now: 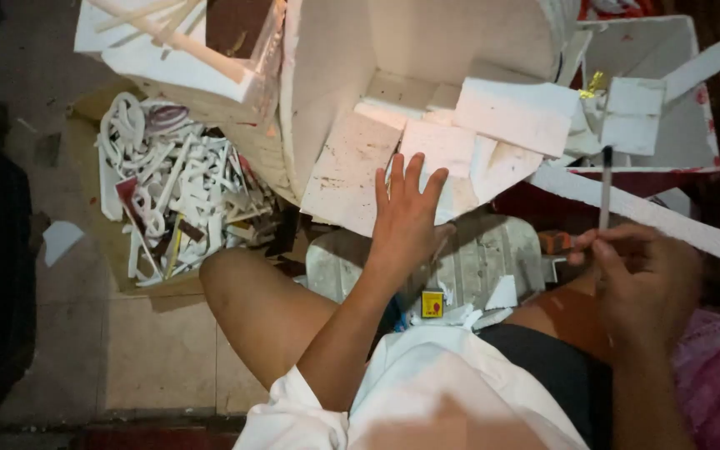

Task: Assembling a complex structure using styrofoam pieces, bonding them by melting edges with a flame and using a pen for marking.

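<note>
The floor [152,350] here is pale tile, dim and littered, with a dark patch of shadow along the nine o'clock side. At about ten o'clock lies a heap of white offcuts [181,204], curled strips and short sticks tangled together on a brownish sheet. The person sits low, bare knee [243,292] toward the heap, white cloth [427,392] across the lap.

Ahead, at twelve o'clock, stands a rough white foam-board structure [352,83], its panels stained and speckled. The left hand [406,212] lies flat and spread, fingers pointing to twelve o'clock, palm pressed on a white foam panel [443,167] at the structure's lower edge.

The right hand [639,279], at three o'clock, is closed around a thin pale stick with a dark tip [605,187], pinched near its lower end. The stick stands nearly upright, its long axis running six to twelve, dark tip at the top. Just behind it a long white foam strip [668,221] slants from the centre down toward four o'clock.

A small yellow box [432,303] rests near the lap, beside a pale checked cloth [477,258]. Pink fabric [718,375] shows at five o'clock.
</note>
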